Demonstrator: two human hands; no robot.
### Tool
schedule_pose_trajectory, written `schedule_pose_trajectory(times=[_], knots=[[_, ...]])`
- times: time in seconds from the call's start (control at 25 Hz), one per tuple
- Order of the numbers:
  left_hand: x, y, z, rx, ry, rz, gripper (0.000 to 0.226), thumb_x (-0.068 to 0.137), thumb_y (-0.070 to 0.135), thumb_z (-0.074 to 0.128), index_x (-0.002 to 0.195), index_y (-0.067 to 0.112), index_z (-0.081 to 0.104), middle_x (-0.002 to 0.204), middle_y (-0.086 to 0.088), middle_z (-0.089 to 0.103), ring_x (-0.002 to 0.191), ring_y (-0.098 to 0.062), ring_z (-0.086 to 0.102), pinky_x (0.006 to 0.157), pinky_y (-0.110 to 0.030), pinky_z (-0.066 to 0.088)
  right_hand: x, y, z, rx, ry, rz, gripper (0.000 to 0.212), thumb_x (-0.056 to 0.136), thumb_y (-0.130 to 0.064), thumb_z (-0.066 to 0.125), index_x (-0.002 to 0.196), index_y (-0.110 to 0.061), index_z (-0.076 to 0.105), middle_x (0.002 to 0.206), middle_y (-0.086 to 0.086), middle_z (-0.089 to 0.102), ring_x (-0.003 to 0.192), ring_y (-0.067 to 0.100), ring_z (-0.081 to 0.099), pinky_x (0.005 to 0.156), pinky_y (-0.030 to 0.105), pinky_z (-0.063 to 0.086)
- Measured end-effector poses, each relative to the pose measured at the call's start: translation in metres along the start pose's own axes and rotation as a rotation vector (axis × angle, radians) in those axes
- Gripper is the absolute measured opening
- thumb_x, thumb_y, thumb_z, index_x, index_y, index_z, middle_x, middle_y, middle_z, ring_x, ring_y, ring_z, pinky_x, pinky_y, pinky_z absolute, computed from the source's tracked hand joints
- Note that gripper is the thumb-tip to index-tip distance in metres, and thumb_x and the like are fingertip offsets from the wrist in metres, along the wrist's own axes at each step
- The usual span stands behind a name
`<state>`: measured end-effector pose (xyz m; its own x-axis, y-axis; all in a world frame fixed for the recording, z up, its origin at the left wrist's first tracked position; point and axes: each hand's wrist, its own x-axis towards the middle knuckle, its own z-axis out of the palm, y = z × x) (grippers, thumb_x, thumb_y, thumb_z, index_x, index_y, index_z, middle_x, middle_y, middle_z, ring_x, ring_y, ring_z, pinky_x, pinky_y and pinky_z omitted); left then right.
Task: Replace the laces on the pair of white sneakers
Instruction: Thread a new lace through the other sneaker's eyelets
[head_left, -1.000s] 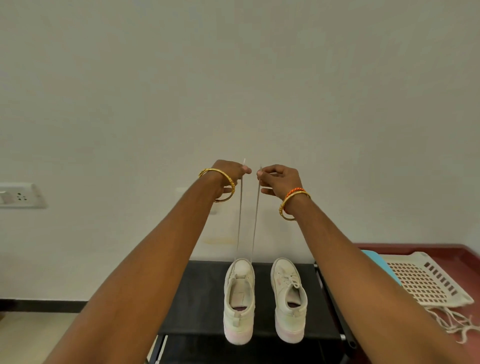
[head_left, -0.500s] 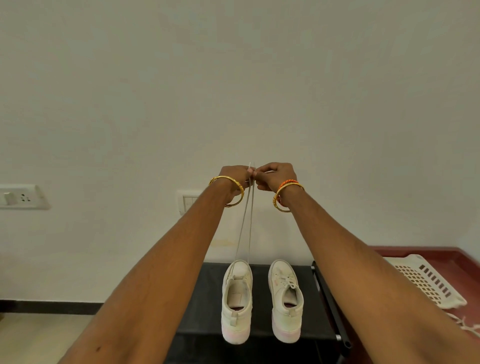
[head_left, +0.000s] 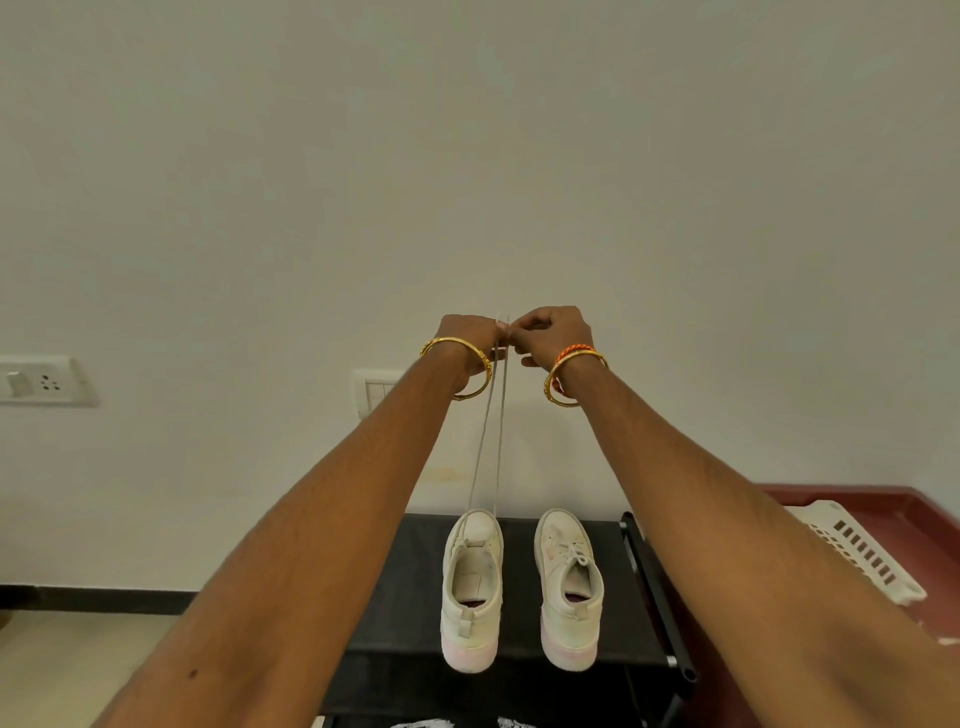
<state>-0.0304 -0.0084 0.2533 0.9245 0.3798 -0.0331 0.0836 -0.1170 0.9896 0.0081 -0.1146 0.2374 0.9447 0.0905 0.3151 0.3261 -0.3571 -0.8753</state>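
**Lace ends pinched together above the left sneaker**

A thin white lace (head_left: 491, 441) rises in two taut strands from the toe end of the left white sneaker (head_left: 471, 587), whose eyelets are otherwise bare. The right white sneaker (head_left: 569, 582) beside it is fully laced and tied. Both stand on a black shelf (head_left: 410, 587). High above them, the left hand (head_left: 467, 340) and right hand (head_left: 553, 335) meet, fingertips touching, each curled and pinching a lace end.
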Motion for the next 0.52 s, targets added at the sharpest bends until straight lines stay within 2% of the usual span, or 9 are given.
schedule_pose_trajectory(times=[0.08,0.2,0.28,0.32,0.4,0.52], knots=[[0.002,-0.008,-0.008,0.012,0.044,0.032,0.016,0.092,0.009,0.052,0.098,0.001,0.065,0.078,-0.006,0.064,0.067,-0.017,0.061,0.06,-0.023,0.049,-0.002,0.005,-0.001,0.023,-0.025,0.045,0.005,0.083,-0.01,0.066,0.086,-0.009,0.069,0.087,0.007,0.07,0.082,0.02,0.068,0.074,0.032,0.057],[0.004,-0.028,-0.02,0.187,0.179,0.109,0.022,0.094,0.014,0.049,0.098,0.002,0.067,0.077,-0.003,0.055,0.076,-0.022,0.053,0.073,-0.033,0.05,-0.01,0.015,0.002,0.14,-0.13,0.155,0.003,0.089,-0.008,0.055,0.086,-0.01,0.055,0.08,0.008,0.071,0.074,0.018,0.07,0.075,0.033,0.057],[0.0,-0.045,-0.027,0.304,0.182,0.138,0.019,0.094,0.012,0.045,0.091,0.011,0.064,0.075,0.003,0.05,0.081,-0.021,0.049,0.073,-0.03,0.044,-0.017,0.025,0.005,0.229,-0.13,0.214,0.002,0.09,-0.007,0.05,0.09,-0.007,0.051,0.071,0.009,0.066,0.058,0.019,0.065,0.068,0.034,0.058],[-0.001,-0.057,-0.029,0.367,0.182,0.142,0.019,0.093,0.01,0.044,0.094,0.012,0.063,0.08,0.005,0.051,0.083,-0.02,0.049,0.073,-0.027,0.041,-0.02,0.032,0.006,0.258,-0.115,0.248,0.003,0.09,-0.007,0.049,0.09,-0.005,0.052,0.068,0.008,0.061,0.051,0.018,0.059,0.061,0.033,0.057],[-0.003,-0.087,-0.036,0.474,0.197,0.139,0.027,0.091,0.01,0.044,0.112,0.012,0.06,0.099,0.001,0.057,0.086,-0.021,0.054,0.075,-0.025,0.039,-0.03,0.051,0.008,0.26,-0.095,0.333,0.004,0.089,-0.008,0.05,0.087,-0.006,0.053,0.065,0.006,0.052,0.044,0.014,0.043,0.044,0.023,0.046],[0.006,-0.147,-0.043,0.613,0.184,0.044,0.042,0.088,0.014,0.048,0.13,0.02,0.05,0.116,-0.009,0.06,0.104,-0.03,0.056,0.084,-0.033,0.043,-0.047,0.094,0.017,0.168,-0.136,0.429,0.01,0.088,-0.007,0.053,0.078,-0.008,0.053,0.066,0.005,0.049,0.047,0.012,0.035,0.035,0.015,0.028]])
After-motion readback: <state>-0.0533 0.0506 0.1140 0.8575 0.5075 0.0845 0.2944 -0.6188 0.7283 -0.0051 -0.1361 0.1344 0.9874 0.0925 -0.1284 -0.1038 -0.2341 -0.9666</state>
